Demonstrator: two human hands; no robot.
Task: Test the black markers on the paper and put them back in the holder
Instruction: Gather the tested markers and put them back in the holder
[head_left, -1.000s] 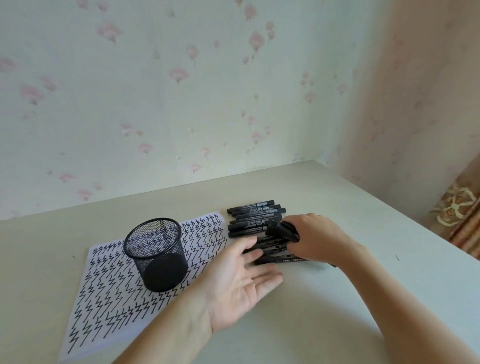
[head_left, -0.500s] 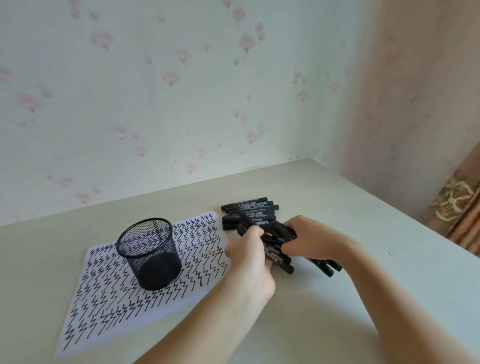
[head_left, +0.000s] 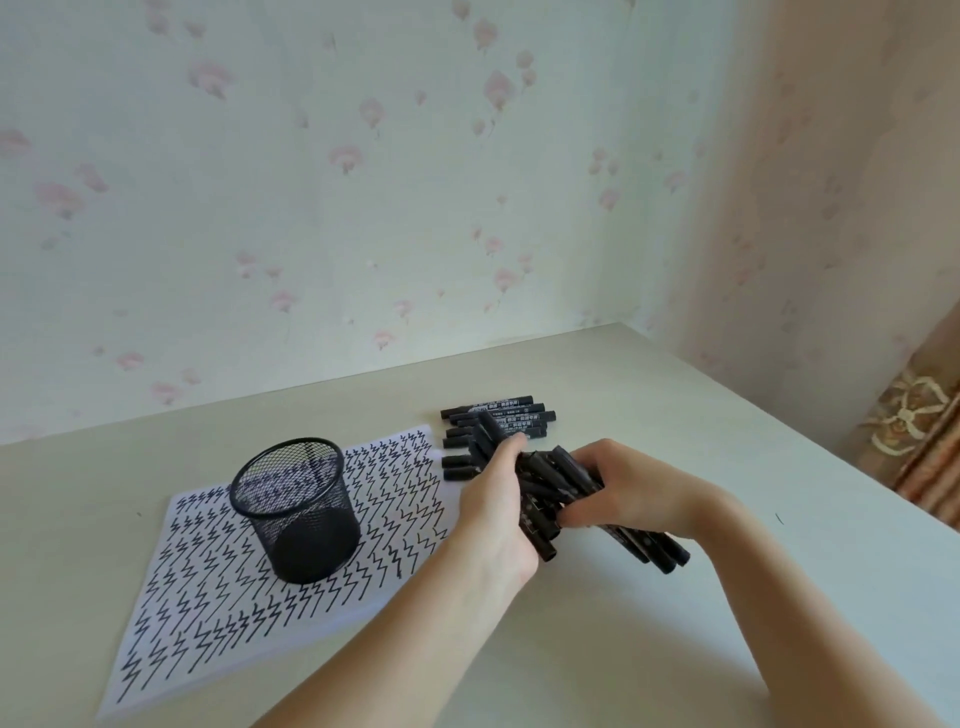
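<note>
Both hands clamp one bundle of black markers centre frame, count unclear, left hand, right hand, fingers curled round them, roughly seven loose markers behind, one mesh holder on one zigzag-covered paper, lower left

The markers lying at the far side are black with white print along their barrels, and the bundle of markers nearer is black too. The holder at the left is black wire mesh. The paper under it is white, covered in rows of black zigzag strokes. The table is pale cream. The wall behind is pale green with scattered faded pink flowers. At the far right a curtain is tan with a cream ornamental motif.
</note>
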